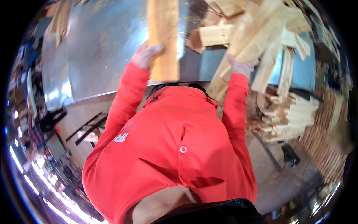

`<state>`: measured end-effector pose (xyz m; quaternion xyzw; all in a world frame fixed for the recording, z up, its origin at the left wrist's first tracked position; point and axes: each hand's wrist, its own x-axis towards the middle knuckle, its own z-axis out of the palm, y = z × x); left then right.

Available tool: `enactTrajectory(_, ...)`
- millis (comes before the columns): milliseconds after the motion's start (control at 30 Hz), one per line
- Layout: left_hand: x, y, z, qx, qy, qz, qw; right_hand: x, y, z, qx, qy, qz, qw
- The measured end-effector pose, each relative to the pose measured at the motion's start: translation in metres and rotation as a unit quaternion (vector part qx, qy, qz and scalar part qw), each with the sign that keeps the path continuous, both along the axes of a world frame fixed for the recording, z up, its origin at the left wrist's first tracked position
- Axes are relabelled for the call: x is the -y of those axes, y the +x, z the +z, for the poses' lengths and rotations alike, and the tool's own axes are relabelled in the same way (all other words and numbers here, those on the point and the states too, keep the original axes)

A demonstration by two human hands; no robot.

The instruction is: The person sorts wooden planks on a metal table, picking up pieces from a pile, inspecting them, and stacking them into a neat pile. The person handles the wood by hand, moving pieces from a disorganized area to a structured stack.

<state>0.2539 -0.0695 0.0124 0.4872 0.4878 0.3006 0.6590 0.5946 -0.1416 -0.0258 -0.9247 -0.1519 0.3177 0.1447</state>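
My left hand [146,56], in a light work glove, is closed on the left edge of a wooden board [164,41]. This board is flat and yellowish, and it points away from me over the metal table [100,48], its near end close to the table's front edge. To the right, my right hand [243,68], also gloved, is closed around the near part of a pale plank [257,43] that slants up into a heap of loose boards. The glove and the overlapping wood partly hide its grip.
Loose boards [217,34] lie crosswise at the table's far right, some overhanging its front edge [286,71]. Below on the right is a stack of short pale boards [294,115], with a taller wood stack [326,130] beyond. Narrow strips [60,20] lie at the far left.
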Motion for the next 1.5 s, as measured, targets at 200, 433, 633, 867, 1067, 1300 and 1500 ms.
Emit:
enactTrajectory(200, -0.011, 0.002, 0.004, 0.137, -0.163, 0.263, 0.941, 0.016, -0.002, -0.039, -0.005, 0.168, -0.013, 0.986)
enactTrajectory(433, 0.014, -0.105, -0.036, 0.199, -0.125, 0.318, 0.919, 0.016, -0.091, -0.022, 0.116, 0.273, 0.228, 0.927)
enactTrajectory(633, -0.015, -0.184, -0.076, -0.092, -0.089, 0.287, 0.949, -0.053, -0.257, -0.023, -0.109, 0.281, 0.438, 0.847)
enactTrajectory(867, -0.007, -0.223, -0.099, 0.346, -0.224, 0.323, 0.852, -0.087, -0.388, -0.004, -0.097, 0.114, 0.591, 0.792)
enactTrajectory(1067, -0.031, -0.256, -0.102, 0.348, -0.259, 0.378, 0.818, -0.098, -0.29, -0.025, 0.283, 0.037, 0.578, 0.764)
enactTrajectory(1300, -0.039, -0.25, -0.11, 0.274, -0.225, 0.331, 0.875, -0.141, -0.357, -0.004, 0.179, 0.02, 0.494, 0.85)
enactTrajectory(1500, -0.045, -0.216, -0.121, 0.389, -0.278, 0.377, 0.793, -0.121, -0.424, 0.001, 0.13, 0.144, 0.628, 0.754)
